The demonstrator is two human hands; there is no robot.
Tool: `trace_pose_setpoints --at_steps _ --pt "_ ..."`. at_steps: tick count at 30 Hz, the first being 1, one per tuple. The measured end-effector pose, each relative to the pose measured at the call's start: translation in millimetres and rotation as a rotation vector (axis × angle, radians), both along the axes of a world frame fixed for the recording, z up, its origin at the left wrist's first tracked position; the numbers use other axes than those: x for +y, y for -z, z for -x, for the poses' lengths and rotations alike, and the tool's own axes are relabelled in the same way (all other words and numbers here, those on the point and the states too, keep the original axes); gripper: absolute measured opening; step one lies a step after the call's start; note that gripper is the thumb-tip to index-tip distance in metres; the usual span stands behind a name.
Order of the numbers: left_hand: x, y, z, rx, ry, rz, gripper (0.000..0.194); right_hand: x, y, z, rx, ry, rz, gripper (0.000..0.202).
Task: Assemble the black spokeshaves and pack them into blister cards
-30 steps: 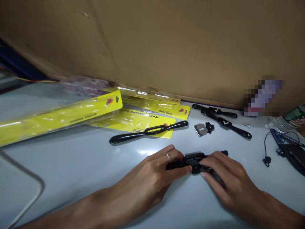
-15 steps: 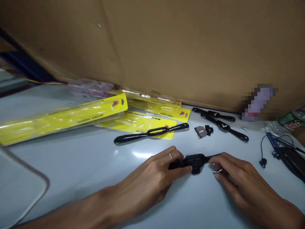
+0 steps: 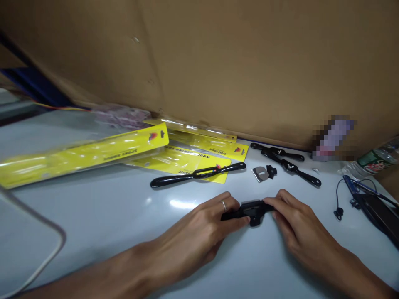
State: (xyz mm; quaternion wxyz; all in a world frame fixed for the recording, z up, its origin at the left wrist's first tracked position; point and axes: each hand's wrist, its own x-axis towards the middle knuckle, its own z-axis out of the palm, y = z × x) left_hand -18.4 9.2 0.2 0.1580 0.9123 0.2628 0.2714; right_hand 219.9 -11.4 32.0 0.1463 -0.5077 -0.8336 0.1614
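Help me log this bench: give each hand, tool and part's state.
Black tool: held, partly covered
Left hand: gripping black tool
Right hand: touching its other end
Slotted frame: partly on yellow card
Back tools: overlapping
Steel blade: loose
Black plate: loose
Small metal piece: loose

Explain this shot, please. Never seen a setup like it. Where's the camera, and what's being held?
There's no machine: each grip is a person's bare hand, seen by one camera worn on that person's head, looking forward and down. The left hand holds a black spokeshave by one handle; the right hand pinches its other side. On the pale table, yellow blister packs lie leftward, with a bare spokeshave frame overlapping one. Rightward are a steel blade, a black lever cap, two more spokeshaves and a plastic bottle. Brown cardboard stands behind.
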Motion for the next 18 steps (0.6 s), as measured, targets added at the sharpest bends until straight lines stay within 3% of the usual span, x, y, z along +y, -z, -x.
trace_pose_setpoints --at_steps 9,18 --pt "0.0 -1.9 0.8 0.026 0.002 0.003 0.043 2.6 -2.4 4.0 -0.008 0.018 0.059 0.036" --pt "0.0 -0.6 0.6 0.017 0.003 -0.003 0.042 3.2 -0.3 3.2 0.011 0.002 0.005 0.040"
